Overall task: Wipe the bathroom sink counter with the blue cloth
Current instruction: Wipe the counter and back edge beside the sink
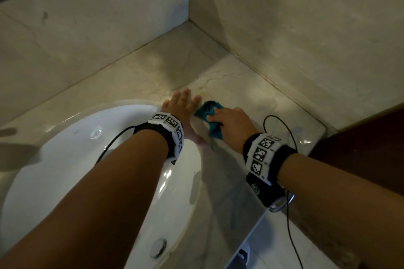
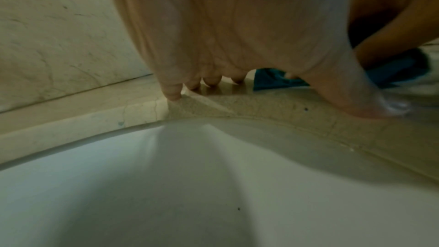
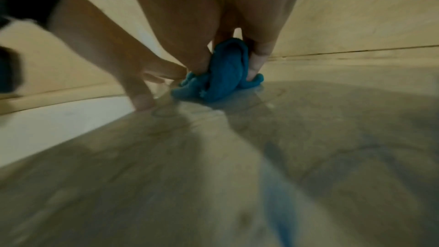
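Note:
A bunched blue cloth (image 1: 209,113) lies on the beige marble counter (image 1: 240,85) just right of the white sink (image 1: 87,159). My right hand (image 1: 229,120) grips the blue cloth (image 3: 223,74) from above and presses it onto the wet stone. My left hand (image 1: 181,105) rests beside it with straight, spread fingers; the fingertips (image 2: 174,95) and the thumb touch the counter (image 2: 237,104) at the sink's rim (image 2: 95,136). From the left wrist view the cloth (image 2: 273,82) shows past the palm.
Marble walls (image 1: 306,28) meet in a corner behind the counter. A dark wooden panel (image 1: 360,142) stands at the right. The sink's chrome drain (image 1: 157,248) is near the bottom. A black cable (image 1: 288,137) loops over the counter by my right wrist.

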Tool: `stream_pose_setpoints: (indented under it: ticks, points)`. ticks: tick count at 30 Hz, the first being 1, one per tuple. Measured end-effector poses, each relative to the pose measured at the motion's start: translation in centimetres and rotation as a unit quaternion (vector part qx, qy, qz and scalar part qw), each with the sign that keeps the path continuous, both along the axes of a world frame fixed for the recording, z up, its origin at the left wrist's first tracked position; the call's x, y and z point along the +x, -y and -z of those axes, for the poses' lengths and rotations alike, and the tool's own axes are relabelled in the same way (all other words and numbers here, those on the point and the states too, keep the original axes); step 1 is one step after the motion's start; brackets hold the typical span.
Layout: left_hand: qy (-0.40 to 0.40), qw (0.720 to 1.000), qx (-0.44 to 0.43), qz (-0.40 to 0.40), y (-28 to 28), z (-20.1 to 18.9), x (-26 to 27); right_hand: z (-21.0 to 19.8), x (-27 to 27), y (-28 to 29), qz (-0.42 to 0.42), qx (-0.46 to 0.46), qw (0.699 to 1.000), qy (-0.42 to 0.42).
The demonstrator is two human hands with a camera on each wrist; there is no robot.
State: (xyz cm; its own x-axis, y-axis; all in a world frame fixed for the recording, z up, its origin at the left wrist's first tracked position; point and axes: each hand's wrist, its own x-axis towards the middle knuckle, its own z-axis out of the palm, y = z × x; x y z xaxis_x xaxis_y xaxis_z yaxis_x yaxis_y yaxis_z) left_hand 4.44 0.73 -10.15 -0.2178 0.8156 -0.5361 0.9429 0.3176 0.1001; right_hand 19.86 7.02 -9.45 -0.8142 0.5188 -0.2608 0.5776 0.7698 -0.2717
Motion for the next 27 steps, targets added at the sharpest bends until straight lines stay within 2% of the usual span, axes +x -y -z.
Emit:
stream_pose_setpoints:
  ticks: [4,8,10,12,14,17,20,23,25,27]
  points:
    - [0.006,1.000,0.002,0.006,0.0,0.4,-0.5,-0.1,1.9,2.3,-0.047,-0.038,0.998,-0.003]
    - [0.009,1.000,0.003,0.003,-0.1,0.4,-0.4,0.4,3.1,0.9,-0.047,-0.075,0.996,-0.007]
    - [0.010,1.000,0.012,0.002,-0.1,0.4,-0.4,0.7,2.6,-1.0,0.003,-0.089,0.995,-0.049]
    - [0.012,1.000,0.022,-0.001,-0.1,0.6,-0.4,0.8,2.2,-3.3,0.106,-0.109,0.984,-0.087]
    - [0.014,1.000,0.020,-0.003,0.0,0.6,-0.5,0.9,1.7,-4.6,0.153,-0.086,0.979,-0.101]
    - [0.015,1.000,0.018,-0.006,-0.1,0.5,-0.4,1.1,1.6,-3.5,0.109,-0.026,0.992,-0.058]
    - [0.022,0.999,0.015,-0.019,-0.2,0.4,-0.4,1.7,3.4,-1.4,0.038,-0.035,0.998,-0.035]
    - [0.030,0.999,0.019,-0.025,-0.2,0.5,-0.4,2.1,4.2,-2.3,-0.001,-0.035,0.999,-0.019]
    - [0.033,0.999,0.023,-0.025,-0.3,0.5,-0.4,1.7,3.7,-4.4,0.062,-0.040,0.995,-0.060]
    - [0.025,0.999,0.018,-0.022,-0.4,0.7,-0.4,1.4,3.5,-7.2,0.183,-0.038,0.978,-0.091]
